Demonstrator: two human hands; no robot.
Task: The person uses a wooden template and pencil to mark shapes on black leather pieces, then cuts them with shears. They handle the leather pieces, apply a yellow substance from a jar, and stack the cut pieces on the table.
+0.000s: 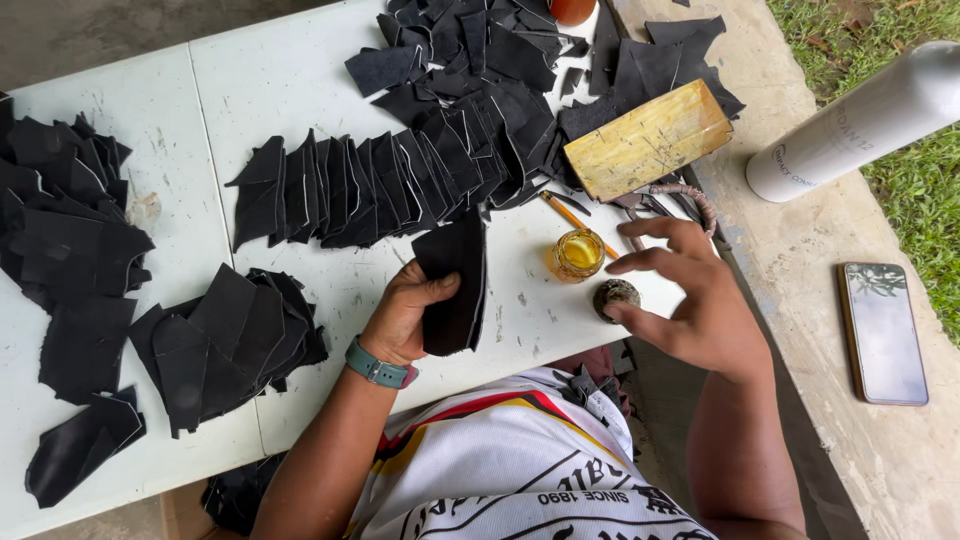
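Observation:
My left hand [402, 318] grips a black leather piece [455, 285] and holds it upright above the white table [290, 90]. A teal watch sits on that wrist. My right hand [690, 300] hovers to the right with fingers spread, its fingertips touching a small dark round lid [615, 296] on the table. Just left of the lid stands a small open glass jar of amber liquid [577, 253]. A thin orange stick [570, 213] lies behind the jar.
Rows and heaps of black leather pieces [390, 185] cover the table, with more at left [70, 230] and front left [225, 340]. A yellowish wooden block [648, 138] lies at the back right. On the concrete ledge sit a white bottle [860, 120] and a phone [882, 332].

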